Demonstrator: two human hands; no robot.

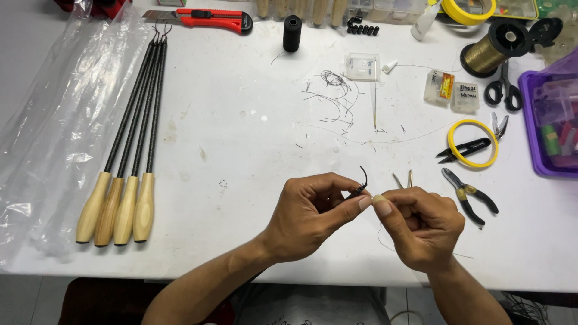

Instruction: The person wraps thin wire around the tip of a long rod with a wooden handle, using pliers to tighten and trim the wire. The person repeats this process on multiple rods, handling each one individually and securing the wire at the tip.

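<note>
My left hand [310, 213] pinches a small black curved piece [362, 182] between thumb and forefinger above the white table [241, 150]. My right hand [418, 225] meets it fingertip to fingertip and pinches a thin thread [385, 241] that trails down toward the table's front edge. Small metal scissors tips [403, 179] poke up just behind my right hand.
Several black rods with wooden handles [129, 156] lie at left beside a clear plastic bag [54, 120]. Black thread scraps [331, 96], a needle [374, 102], black spool [292, 33], red utility knife [211, 19], gold spool [490, 51], snips in a yellow ring [472, 144], pliers [469, 195], purple bin [551, 120].
</note>
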